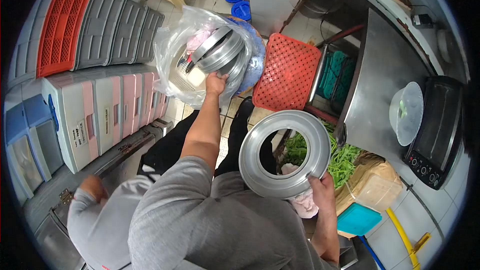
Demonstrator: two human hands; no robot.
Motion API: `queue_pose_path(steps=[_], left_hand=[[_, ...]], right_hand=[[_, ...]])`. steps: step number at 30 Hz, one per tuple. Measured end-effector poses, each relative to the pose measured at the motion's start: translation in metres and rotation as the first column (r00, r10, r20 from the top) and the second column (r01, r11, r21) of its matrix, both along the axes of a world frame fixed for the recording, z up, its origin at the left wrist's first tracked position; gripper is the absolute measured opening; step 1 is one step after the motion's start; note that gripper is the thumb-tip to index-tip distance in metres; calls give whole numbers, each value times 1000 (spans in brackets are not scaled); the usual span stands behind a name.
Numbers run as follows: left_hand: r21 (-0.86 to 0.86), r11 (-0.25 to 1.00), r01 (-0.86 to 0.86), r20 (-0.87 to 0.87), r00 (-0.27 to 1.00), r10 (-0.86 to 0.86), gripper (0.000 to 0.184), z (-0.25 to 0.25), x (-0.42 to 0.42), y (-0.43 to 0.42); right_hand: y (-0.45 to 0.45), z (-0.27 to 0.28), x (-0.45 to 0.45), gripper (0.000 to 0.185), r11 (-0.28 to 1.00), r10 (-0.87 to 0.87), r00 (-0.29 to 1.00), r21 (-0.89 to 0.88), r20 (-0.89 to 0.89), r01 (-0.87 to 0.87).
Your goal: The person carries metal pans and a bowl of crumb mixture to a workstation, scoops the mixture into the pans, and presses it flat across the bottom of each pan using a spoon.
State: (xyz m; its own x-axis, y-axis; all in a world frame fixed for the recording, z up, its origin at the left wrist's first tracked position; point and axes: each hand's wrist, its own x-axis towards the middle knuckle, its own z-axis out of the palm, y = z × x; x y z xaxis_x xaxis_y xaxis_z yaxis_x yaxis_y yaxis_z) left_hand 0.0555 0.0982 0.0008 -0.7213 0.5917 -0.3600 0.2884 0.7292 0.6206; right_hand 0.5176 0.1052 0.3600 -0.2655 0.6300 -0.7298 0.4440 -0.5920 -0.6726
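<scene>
In the head view, the right hand [322,190] pinches the near edge of a wide ring-shaped metal pan [248,155], thumb on the upper face. The rim probably offers the handiest hold, since the middle is an open hole. A pink cloth [305,206] hangs by the same hand, below the pan's edge, perhaps kept there to spare putting it down.

The left hand [216,85] reaches to a clear plastic bag [166,45], fingers curled at the near edge of a stack of round metal pans [220,57]; whether they grip a pan, I cannot tell. The stack leans inside the bag, beside a white perforated basket [182,79]; the bag's mouth is spread wide, which likely leaves the pans within reach.

A red perforated plastic crate [287,72] stands between the bag and the steel desk [375,75], where a translucent bowl [406,112] sits beside a toaster oven [434,132].
</scene>
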Motion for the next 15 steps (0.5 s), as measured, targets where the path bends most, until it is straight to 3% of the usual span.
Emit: queue_pose_path(steps=[1, 5, 8, 11, 15], left_hand=[[-6, 998, 62, -149, 987, -62, 52, -6, 0, 0], [-59, 989, 134, -112, 984, -140, 51, -3, -12, -1], [-84, 977, 197, -186, 960, -210, 49, 11, -13, 2], [54, 955, 293, -274, 924, -268, 48, 22, -11, 1], [-79, 955, 285, -261, 919, -295, 51, 20, -10, 1]], right_hand=[[-1, -1, 2, 27, 1000, -4, 1000, 3, 2, 4], [-6, -6, 13, 26, 1000, -10, 1000, 4, 2, 10], [-6, -7, 14, 26, 1000, -4, 1000, 20, -5, 5], [-6, -7, 13, 26, 1000, -4, 1000, 25, -11, 5], [-2, 1, 5, 26, 999, 11, 1000, 30, 18, -11]])
